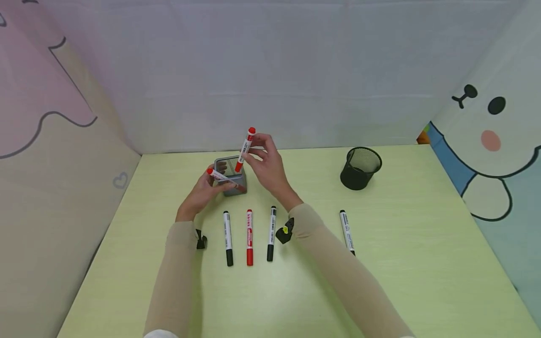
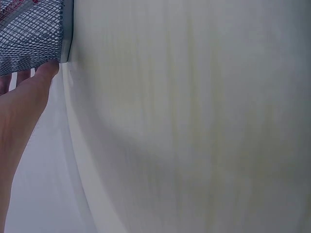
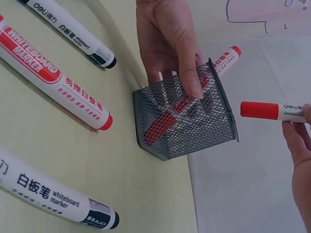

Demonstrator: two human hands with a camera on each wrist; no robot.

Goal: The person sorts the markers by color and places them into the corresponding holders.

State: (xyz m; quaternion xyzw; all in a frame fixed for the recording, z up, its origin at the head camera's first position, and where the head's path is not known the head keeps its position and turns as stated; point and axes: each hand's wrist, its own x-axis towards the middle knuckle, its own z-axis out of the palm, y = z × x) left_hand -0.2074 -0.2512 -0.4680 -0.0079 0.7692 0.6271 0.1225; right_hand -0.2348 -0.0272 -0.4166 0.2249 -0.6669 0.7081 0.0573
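My left hand (image 1: pixel 197 197) grips a grey square mesh pen holder (image 3: pixel 209 131), thumb on the near side and the other fingers partly hidden behind it. Inside, a red whiteboard marker (image 3: pixel 165 125) leans at a slant, its end poking past the rim. Over the opening, my right hand (image 1: pixel 271 171) pinches a second red marker (image 1: pixel 247 145) between thumb and fingers, with its red cap pointing down toward the holder. In the right wrist view that marker is apart from the mesh. The left wrist view catches only a corner of the holder and part of the left hand.
Nearer on the table lie a black marker (image 1: pixel 228 238), a red marker (image 1: pixel 250 237) and another black marker (image 1: pixel 271 234), side by side. Farther right lies one more black marker (image 1: pixel 346 230). A round black mesh pen holder (image 1: pixel 356 179) stands at the back right.
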